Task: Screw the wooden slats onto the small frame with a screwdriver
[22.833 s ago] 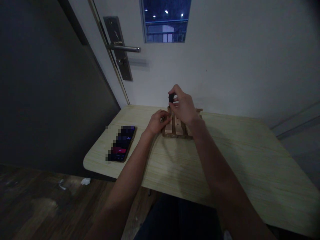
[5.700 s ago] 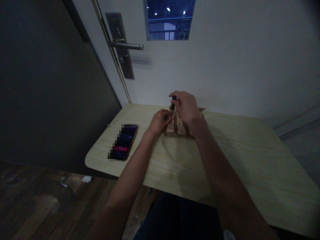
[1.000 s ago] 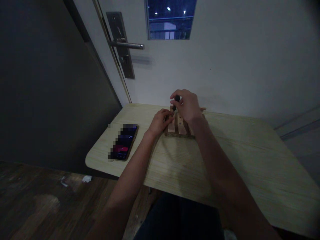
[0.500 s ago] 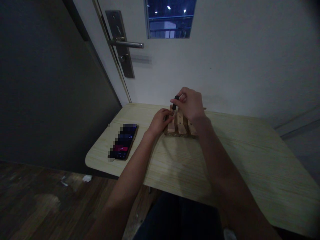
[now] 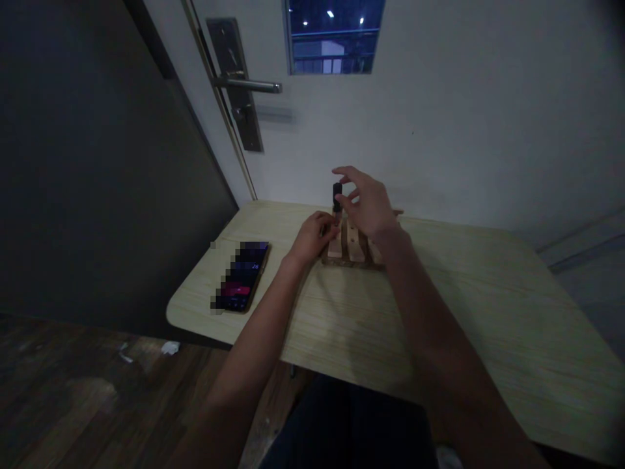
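Observation:
A small screwdriver (image 5: pixel 337 195) with a black handle stands upright over the leftmost wooden block (image 5: pixel 335 249). My right hand (image 5: pixel 367 200) is loosely open beside the handle, index finger stretched out above it and thumb at its side. My left hand (image 5: pixel 315 236) is closed around the near part of that block, fingertips close to the screwdriver's lower end. The tip and whatever it meets are hidden by the fingers. Beside it, a second wooden block (image 5: pixel 356 247) shows dark holes. Both rest on a brown wooden base (image 5: pixel 349 263), partly covered by my right hand and forearm.
A phone (image 5: pixel 244 277) with a lit screen lies left on the pale wood-grain table (image 5: pixel 332 326). The table's far edge meets a white door (image 5: pixel 454 117) with a metal lever handle (image 5: pixel 251 85). White scraps (image 5: pixel 170 348) lie on the floor.
The screwdriver has gone from leaning to upright. My right hand has loosened from its handle, with the index finger now extended. My left hand stays at the block.

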The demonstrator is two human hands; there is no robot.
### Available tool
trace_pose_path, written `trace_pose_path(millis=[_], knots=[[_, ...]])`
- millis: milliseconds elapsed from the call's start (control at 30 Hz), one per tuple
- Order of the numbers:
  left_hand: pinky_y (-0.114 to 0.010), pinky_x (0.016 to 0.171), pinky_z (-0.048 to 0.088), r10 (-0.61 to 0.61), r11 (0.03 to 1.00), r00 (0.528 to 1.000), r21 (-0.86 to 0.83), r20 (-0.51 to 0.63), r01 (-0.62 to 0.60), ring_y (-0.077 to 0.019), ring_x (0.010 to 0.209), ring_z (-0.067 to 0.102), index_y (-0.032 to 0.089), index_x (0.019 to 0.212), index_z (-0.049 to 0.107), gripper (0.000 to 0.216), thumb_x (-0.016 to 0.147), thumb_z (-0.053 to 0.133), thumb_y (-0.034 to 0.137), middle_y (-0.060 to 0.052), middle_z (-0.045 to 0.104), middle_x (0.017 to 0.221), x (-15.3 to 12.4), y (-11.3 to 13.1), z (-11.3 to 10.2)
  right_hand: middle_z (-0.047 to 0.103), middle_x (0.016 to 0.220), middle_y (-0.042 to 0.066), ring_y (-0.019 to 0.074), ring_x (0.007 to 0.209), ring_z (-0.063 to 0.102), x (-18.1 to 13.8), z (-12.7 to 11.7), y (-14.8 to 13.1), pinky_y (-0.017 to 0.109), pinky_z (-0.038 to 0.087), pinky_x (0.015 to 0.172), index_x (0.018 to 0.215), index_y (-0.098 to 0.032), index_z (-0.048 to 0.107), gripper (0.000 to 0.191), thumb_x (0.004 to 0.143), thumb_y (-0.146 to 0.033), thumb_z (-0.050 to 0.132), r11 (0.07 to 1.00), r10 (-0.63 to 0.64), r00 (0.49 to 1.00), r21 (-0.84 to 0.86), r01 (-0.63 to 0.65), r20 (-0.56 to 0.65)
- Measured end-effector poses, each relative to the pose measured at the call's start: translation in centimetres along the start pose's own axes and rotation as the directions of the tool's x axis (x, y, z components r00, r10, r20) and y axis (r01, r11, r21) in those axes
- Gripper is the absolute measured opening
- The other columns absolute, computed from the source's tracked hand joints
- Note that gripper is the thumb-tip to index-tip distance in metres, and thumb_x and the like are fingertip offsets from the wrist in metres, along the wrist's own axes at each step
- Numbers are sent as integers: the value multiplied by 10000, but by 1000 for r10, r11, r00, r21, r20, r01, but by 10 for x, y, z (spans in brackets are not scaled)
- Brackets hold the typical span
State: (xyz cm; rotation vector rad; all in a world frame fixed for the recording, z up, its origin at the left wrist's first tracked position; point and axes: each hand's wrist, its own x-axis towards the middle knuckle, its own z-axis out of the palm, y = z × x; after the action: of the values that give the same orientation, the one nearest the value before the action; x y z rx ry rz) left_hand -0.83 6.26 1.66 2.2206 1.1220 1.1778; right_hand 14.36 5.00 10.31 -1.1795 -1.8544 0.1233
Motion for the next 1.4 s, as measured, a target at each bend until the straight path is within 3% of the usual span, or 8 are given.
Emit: trace_pose_path(millis=[133, 333, 567, 733, 900, 1133, 1267, 1400], knots=[[-359, 948, 515, -8, 1000, 1000, -4, 7, 8, -201, 1010, 637, 161, 965, 698, 92, 887, 652, 179, -83, 675, 1046, 0, 1, 0, 743, 1001, 50, 170, 755, 658, 0, -2, -4, 333, 525, 753, 1007, -202, 709, 249, 817, -65, 625, 1000, 6, 1000, 5, -6, 23], [-363, 956, 521, -3, 1000, 1000, -1, 15, 3, -201, 1011, 645, 163, 990, 704, 117, 893, 648, 196, -88, 679, 1066, 0, 2, -2, 653, 755, 9, 169, 664, 580, -4, 0, -2, 325, 454, 668, 882, -210, 625, 133, 807, -228, 734, 990, 88, 994, -108, -95, -69], [-370, 974, 517, 14, 1000, 1000, -6, 6, -14, -202, 1028, 643, 171, 978, 704, 106, 893, 646, 195, -82, 680, 1062, 0, 2, -2, 716, 1042, 81, 217, 892, 645, -3, 3, -4, 353, 479, 809, 1082, -219, 635, 301, 811, -90, 604, 994, 42, 998, -102, -38, 41], [-363, 960, 520, -3, 1000, 1000, 18, 13, 3, -198, 1016, 643, 177, 971, 706, 101, 889, 648, 189, -75, 680, 1055, 0, 4, -2, 727, 1165, 129, 240, 1005, 668, -1, 2, -1, 393, 500, 898, 1140, -185, 690, 320, 887, -135, 499, 996, 14, 997, -85, -8, 80], [-359, 957, 521, -3, 1000, 1000, 23, 11, 3, -199, 1011, 641, 169, 974, 708, 108, 888, 644, 182, -82, 684, 1053, 0, 4, -1, 746, 1146, 126, 235, 1012, 691, -3, -2, 2, 388, 512, 921, 1283, -152, 665, 449, 874, -90, 488, 997, 21, 992, -77, -12, 125], [-356, 953, 522, -12, 1000, 1000, -5, -1, 12, -198, 1012, 643, 161, 1001, 702, 125, 893, 647, 192, -90, 681, 1078, 0, 1, 0, 739, 820, 52, 208, 760, 662, -1, -8, -5, 345, 474, 745, 850, -210, 732, 66, 842, -275, 728, 978, 71, 996, -199, -59, 54], [-357, 934, 527, -15, 1000, 1000, -1, -8, 15, -198, 986, 647, 173, 974, 700, 103, 898, 645, 216, -81, 682, 1053, -1, 4, -1, 667, 706, 18, 175, 665, 584, -1, -6, -10, 317, 431, 665, 704, -212, 628, 224, 793, -337, 792, 973, 114, 993, -204, -110, 8], [-363, 947, 527, 1, 1000, 1000, -6, -15, -1, -203, 1009, 650, 173, 985, 703, 116, 900, 644, 224, -87, 684, 1064, -1, 3, -1, 652, 710, 18, 173, 661, 573, -2, -5, -7, 317, 431, 664, 723, -213, 602, 216, 808, -309, 776, 972, 124, 992, -198, -123, -8]])
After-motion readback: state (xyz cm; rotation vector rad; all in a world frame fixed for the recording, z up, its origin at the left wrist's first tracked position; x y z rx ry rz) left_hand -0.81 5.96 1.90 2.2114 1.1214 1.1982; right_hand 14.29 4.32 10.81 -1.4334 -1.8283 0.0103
